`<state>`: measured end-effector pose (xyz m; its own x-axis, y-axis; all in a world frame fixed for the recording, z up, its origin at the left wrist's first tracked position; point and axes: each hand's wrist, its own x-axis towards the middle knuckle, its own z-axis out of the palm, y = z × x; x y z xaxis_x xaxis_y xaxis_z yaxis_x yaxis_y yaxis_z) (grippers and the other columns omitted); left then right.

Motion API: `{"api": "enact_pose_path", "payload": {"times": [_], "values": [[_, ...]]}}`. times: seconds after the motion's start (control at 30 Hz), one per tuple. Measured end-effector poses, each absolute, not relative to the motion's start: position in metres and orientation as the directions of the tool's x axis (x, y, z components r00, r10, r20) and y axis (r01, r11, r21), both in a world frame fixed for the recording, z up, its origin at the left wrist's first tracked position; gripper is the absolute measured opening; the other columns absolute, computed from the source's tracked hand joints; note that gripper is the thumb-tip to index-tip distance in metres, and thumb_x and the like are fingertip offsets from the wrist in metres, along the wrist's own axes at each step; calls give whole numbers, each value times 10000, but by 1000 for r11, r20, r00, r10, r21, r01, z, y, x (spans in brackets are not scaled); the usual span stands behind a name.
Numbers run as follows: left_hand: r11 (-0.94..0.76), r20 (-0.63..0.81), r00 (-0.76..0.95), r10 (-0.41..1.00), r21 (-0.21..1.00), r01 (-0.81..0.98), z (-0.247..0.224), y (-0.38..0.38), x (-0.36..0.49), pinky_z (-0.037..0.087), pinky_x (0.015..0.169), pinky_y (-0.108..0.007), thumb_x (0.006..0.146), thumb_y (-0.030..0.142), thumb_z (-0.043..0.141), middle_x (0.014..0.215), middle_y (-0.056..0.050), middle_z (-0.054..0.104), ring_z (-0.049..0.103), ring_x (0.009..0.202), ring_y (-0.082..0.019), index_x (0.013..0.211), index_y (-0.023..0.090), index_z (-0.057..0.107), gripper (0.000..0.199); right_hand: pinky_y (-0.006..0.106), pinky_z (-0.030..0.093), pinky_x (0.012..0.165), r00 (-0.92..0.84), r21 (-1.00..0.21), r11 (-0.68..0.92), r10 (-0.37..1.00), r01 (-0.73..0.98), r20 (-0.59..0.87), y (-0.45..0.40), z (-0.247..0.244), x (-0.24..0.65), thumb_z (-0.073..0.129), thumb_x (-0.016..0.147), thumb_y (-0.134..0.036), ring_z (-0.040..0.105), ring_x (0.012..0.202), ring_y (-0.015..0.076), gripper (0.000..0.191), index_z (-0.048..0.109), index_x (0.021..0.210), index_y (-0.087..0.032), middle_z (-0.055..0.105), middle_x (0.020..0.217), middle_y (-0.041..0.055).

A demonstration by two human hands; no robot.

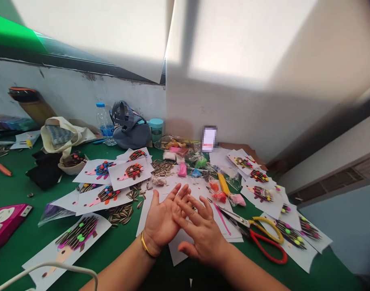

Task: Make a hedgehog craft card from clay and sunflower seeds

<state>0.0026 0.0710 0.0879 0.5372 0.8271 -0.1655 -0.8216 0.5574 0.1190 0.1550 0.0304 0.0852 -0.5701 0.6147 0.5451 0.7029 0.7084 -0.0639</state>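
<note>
My left hand [163, 218] is palm up with its fingers stretched out, a gold bangle [147, 245] on its wrist. Across its fingers and palm lies my right hand [200, 230], palm down, fingers spread. Whether anything small sits between them is hidden. Beneath both hands are white paper sheets [145, 210]. Just right of them are a pink stick-like tool [223, 220] and scissors [263, 234] with one yellow and one red handle. Beyond my fingers lie bagged lumps of coloured clay, among them a pink one [181, 169] and a red one [219, 197].
Hedgehog pictures made with seeds flank my hands, left [129, 173] and right [259, 194]. Striped sunflower seeds [121, 214] lie in piles. A phone [209, 138], a blue-grey bag [132, 131] and a water bottle [105, 125] stand along the wall. A white cable [64, 265] crosses the lower left.
</note>
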Motion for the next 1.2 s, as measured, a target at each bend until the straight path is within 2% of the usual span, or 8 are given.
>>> {"api": "enact_pose_path", "payload": {"times": [0.1,0.23,0.4,0.57,0.77,0.9,1.03,1.2], "values": [[560,-204,532,822,115,-820,90,71,3,380,1093,-451,918,656,326,1425,-149,498,436,1343,-281,1343,153,489,679,527,96,1178,-614,-43,740,588,671,527,29,83,155,346,881,-726,273,1419,309,684,507,1379,-285,395,1514,33],[566,-195,541,818,104,-818,88,71,3,362,1101,-469,912,659,342,1401,-162,519,471,1312,-292,1330,142,502,684,545,58,1178,-561,-48,669,657,742,504,31,82,156,392,889,-688,210,1442,330,697,457,1423,-245,366,1528,71],[554,-184,532,827,105,-826,85,72,2,365,1097,-458,916,658,329,1407,-150,516,477,1310,-280,1353,171,482,672,541,76,1178,-606,-59,734,601,677,521,30,82,156,394,878,-704,217,1441,312,631,519,1364,-321,351,1538,27],[565,-196,539,819,113,-818,83,71,2,352,1107,-452,910,653,362,1411,-159,508,486,1299,-284,1337,154,494,670,564,82,1169,-559,-70,684,647,726,519,32,81,156,428,884,-675,235,1431,329,633,523,1368,-279,381,1519,72],[545,-193,517,834,133,-828,85,73,0,382,1086,-448,921,640,344,1391,-166,525,461,1320,-285,1326,143,502,660,563,143,1161,-608,-95,751,595,653,525,32,82,155,461,863,-684,271,1417,329,591,575,1308,-312,387,1517,41],[554,-185,528,829,146,-820,83,73,1,399,1075,-435,906,648,381,1399,-161,519,488,1295,-281,1322,150,510,661,578,133,1157,-555,-114,692,656,713,512,32,83,154,485,873,-644,250,1423,341,592,554,1335,-281,386,1516,66],[537,-186,510,840,148,-830,83,73,0,412,1063,-425,915,643,362,1400,-160,517,484,1299,-279,1314,147,516,656,561,122,1166,-605,-106,751,599,652,525,32,83,155,482,863,-665,260,1421,319,555,585,1289,-325,386,1519,30],[561,-185,534,825,151,-814,82,73,1,388,1081,-451,910,654,357,1408,-166,507,493,1288,-286,1313,148,515,666,562,81,1169,-559,-120,697,655,707,509,33,83,155,468,892,-624,224,1436,323,564,565,1318,-267,381,1520,61]]}}
